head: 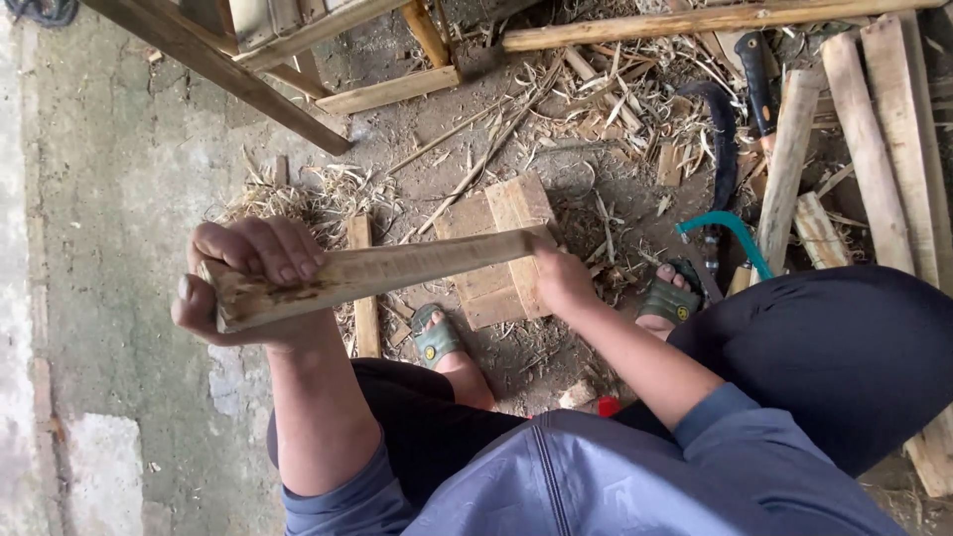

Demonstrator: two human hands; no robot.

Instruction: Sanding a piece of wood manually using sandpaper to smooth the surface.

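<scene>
A long pale split bamboo slat [397, 266] lies nearly level in front of me, held at both ends. My left hand [248, 288] is wrapped around its thick, dark-stained near end. My right hand [561, 281] grips the far, thinner end above a square wooden block [481, 298] on the ground. My feet in green sandals [437, 337] rest on the dirt beneath the slat.
Wood shavings and bamboo strips litter the dirt floor [556, 149]. A teal-framed saw [730, 233] and a dark-handled blade [759, 84] lie at right beside several wooden planks [874, 149]. Slanted timber legs [238, 74] stand at upper left; bare concrete [99, 248] lies at left.
</scene>
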